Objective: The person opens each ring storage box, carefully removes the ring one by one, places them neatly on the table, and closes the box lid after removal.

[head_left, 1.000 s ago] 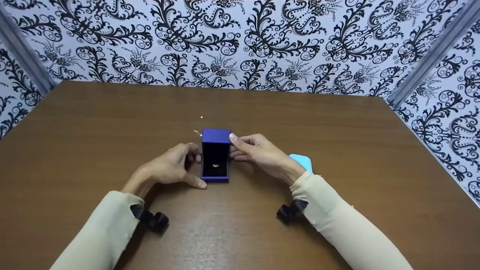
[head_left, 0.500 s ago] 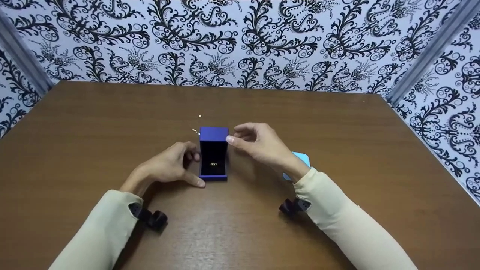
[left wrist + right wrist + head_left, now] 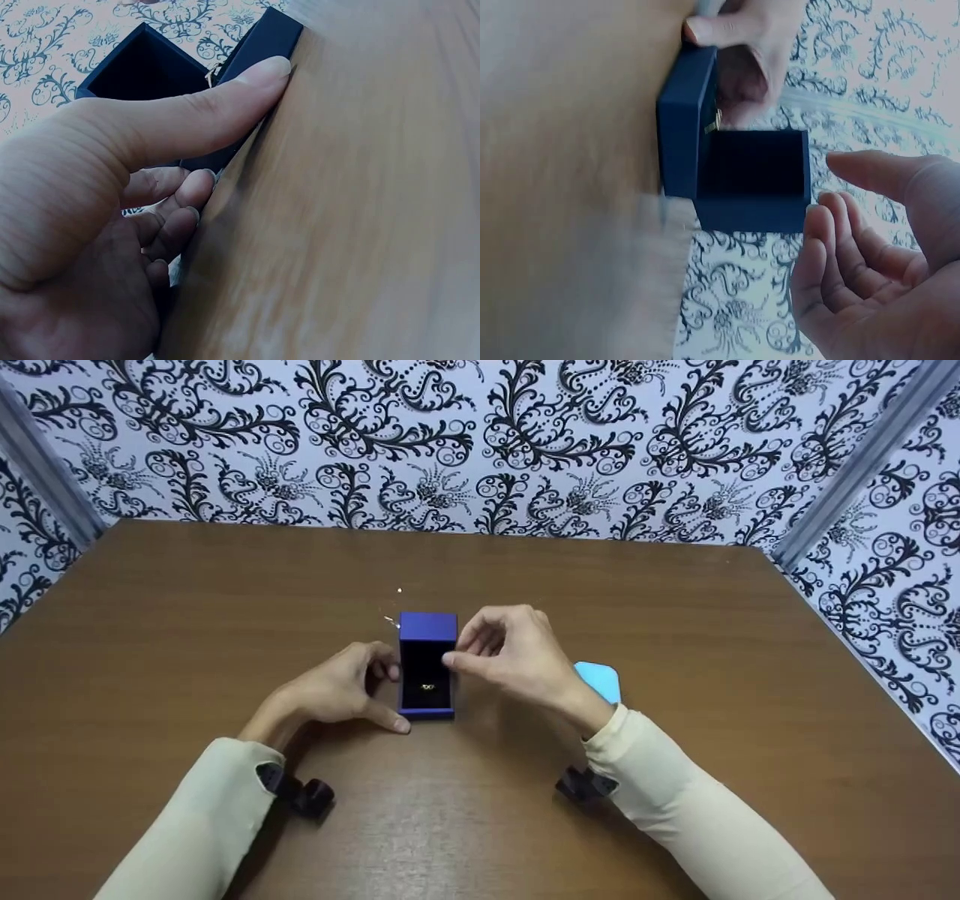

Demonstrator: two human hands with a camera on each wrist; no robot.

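A blue ring box (image 3: 428,627) with a black lining stands on the table, its lid raised upright. A gold ring (image 3: 427,687) sits in its base. My left hand (image 3: 337,690) holds the base from the left, thumb at the front corner and fingers along the side. In the left wrist view the thumb crosses in front of the base. My right hand (image 3: 517,649) is beside the lid with fingers bent loosely. A gap shows between its thumb and fingertips in the right wrist view, and nothing is between them.
Behind the box's left side lies a thin shiny chain (image 3: 391,621), partly hidden, with a small bright piece (image 3: 399,590) farther back. A light blue rounded item (image 3: 598,681) lies on the brown table (image 3: 465,825), partly behind the right wrist. Patterned walls (image 3: 480,450) border the table.
The right hand has let go of the lid's right side; its thumb is now lower, overlapping the lid's inner edge in the head view. The left hand and ring box have stayed in place.
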